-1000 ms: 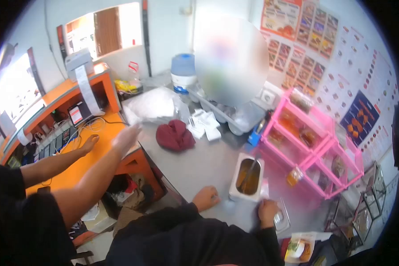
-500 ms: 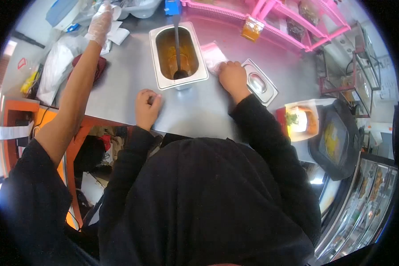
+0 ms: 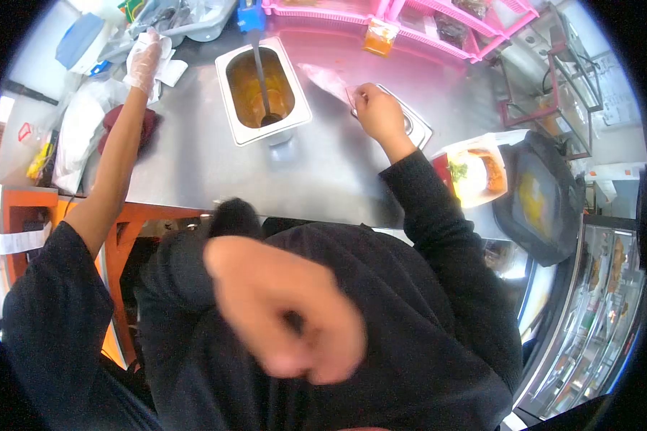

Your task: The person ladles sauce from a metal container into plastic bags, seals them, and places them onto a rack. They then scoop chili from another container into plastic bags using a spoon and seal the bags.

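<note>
The right hand (image 3: 381, 117) partly hides the metal lid (image 3: 418, 131).

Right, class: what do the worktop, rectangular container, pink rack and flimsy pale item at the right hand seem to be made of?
Worktop: probably satin stainless steel; grey, with soft, blurred reflections.
Rectangular container: likely smooth, shiny steel, judging by its bright rim.
Pink rack: apparently smooth moulded plastic; even colour, latticed sides.
Flimsy pale item: perhaps plastic film, looking translucent and creased; not certain.
</note>
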The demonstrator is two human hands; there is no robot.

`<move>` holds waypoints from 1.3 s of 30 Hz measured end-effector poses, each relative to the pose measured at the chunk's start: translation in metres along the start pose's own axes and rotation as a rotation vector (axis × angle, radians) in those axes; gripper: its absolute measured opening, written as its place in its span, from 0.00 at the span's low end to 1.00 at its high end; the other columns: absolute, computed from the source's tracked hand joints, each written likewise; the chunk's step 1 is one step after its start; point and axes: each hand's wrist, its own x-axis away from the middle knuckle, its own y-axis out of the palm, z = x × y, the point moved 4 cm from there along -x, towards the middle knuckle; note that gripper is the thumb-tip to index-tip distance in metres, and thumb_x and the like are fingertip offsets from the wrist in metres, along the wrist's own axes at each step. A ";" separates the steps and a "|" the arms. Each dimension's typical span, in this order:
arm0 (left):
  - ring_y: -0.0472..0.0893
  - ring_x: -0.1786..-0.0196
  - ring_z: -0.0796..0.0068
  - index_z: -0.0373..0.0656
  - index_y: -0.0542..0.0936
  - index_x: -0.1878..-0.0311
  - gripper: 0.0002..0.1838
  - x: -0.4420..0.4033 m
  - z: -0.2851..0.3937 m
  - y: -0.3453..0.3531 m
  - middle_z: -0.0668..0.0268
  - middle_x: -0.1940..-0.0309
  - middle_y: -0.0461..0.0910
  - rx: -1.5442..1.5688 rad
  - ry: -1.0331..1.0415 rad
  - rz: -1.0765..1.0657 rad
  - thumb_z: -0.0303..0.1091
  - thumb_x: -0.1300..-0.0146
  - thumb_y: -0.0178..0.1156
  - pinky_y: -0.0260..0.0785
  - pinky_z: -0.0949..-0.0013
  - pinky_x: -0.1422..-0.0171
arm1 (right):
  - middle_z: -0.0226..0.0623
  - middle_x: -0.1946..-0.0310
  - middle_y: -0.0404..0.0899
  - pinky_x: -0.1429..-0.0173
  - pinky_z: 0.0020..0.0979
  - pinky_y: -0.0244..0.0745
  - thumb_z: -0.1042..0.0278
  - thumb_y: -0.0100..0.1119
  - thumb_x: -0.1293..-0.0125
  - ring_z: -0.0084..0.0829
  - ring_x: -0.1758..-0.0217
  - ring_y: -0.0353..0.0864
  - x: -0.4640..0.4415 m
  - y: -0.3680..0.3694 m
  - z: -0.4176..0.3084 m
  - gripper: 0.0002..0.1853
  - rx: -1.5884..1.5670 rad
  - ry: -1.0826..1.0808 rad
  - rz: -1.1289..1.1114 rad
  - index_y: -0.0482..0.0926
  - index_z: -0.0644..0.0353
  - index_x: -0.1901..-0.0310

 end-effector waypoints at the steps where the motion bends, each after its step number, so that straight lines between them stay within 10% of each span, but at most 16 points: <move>1: 0.78 0.65 0.69 0.40 0.75 0.64 0.16 -0.008 -0.018 0.002 0.57 0.71 0.78 0.030 -0.303 0.050 0.46 0.41 0.55 0.70 0.69 0.64 | 0.47 0.76 0.77 0.64 0.44 0.71 0.63 0.49 0.43 0.48 0.70 0.77 0.001 -0.002 0.000 0.10 -0.016 0.001 0.015 0.76 0.59 0.67; 3: 0.77 0.67 0.75 0.43 0.74 0.61 0.16 0.019 -0.062 -0.047 0.67 0.70 0.78 0.157 -0.848 0.556 0.47 0.43 0.57 0.69 0.69 0.64 | 0.47 0.76 0.77 0.64 0.43 0.71 0.63 0.50 0.43 0.47 0.70 0.77 0.008 -0.008 -0.001 0.09 -0.048 0.005 0.027 0.76 0.59 0.67; 5: 0.76 0.68 0.77 0.43 0.74 0.62 0.14 0.031 -0.032 -0.077 0.68 0.70 0.77 -0.811 -0.869 0.762 0.43 0.44 0.59 0.67 0.73 0.64 | 0.45 0.76 0.78 0.64 0.42 0.71 0.64 0.51 0.43 0.46 0.70 0.77 0.014 -0.021 -0.009 0.08 -0.086 0.018 0.041 0.76 0.58 0.67; 11: 0.73 0.70 0.80 0.40 0.73 0.66 0.12 0.016 0.028 -0.039 0.69 0.74 0.74 -0.659 -0.290 0.758 0.37 0.47 0.61 0.65 0.76 0.65 | 0.43 0.72 0.77 0.65 0.36 0.70 0.70 0.52 0.43 0.42 0.69 0.76 0.028 -0.072 -0.026 0.05 -0.312 -0.046 0.305 0.75 0.59 0.66; 17: 0.72 0.69 0.80 0.39 0.74 0.66 0.13 0.030 0.012 -0.060 0.66 0.72 0.74 -1.171 -0.162 1.071 0.34 0.52 0.65 0.65 0.75 0.62 | 0.43 0.74 0.75 0.65 0.38 0.69 0.76 0.51 0.51 0.43 0.68 0.76 0.058 -0.124 -0.084 0.13 -0.320 -0.199 -0.258 0.73 0.58 0.61; 29: 0.75 0.79 0.64 0.37 0.78 0.76 0.10 0.043 -0.037 -0.078 0.56 0.85 0.73 -0.956 -0.948 0.652 0.35 0.49 0.57 0.65 0.67 0.72 | 0.42 0.77 0.74 0.68 0.41 0.66 0.72 0.55 0.50 0.47 0.69 0.74 0.088 -0.101 -0.087 0.12 -0.373 -0.308 -0.698 0.66 0.57 0.64; 33: 0.73 0.79 0.56 0.37 0.77 0.78 0.13 0.044 -0.046 -0.084 0.54 0.83 0.73 -1.186 -0.826 0.554 0.39 0.49 0.57 0.64 0.62 0.72 | 0.36 0.78 0.71 0.69 0.37 0.65 0.69 0.60 0.52 0.41 0.71 0.73 0.087 -0.099 -0.084 0.09 -0.397 -0.384 -0.137 0.69 0.56 0.71; 39: 0.69 0.82 0.66 0.35 0.73 0.80 0.11 0.045 -0.055 -0.085 0.56 0.86 0.69 -1.004 -0.713 0.718 0.33 0.49 0.59 0.59 0.66 0.76 | 0.46 0.81 0.74 0.69 0.39 0.67 0.60 0.52 0.51 0.46 0.74 0.73 0.099 -0.067 -0.069 0.14 -0.492 -0.192 -0.654 0.75 0.64 0.81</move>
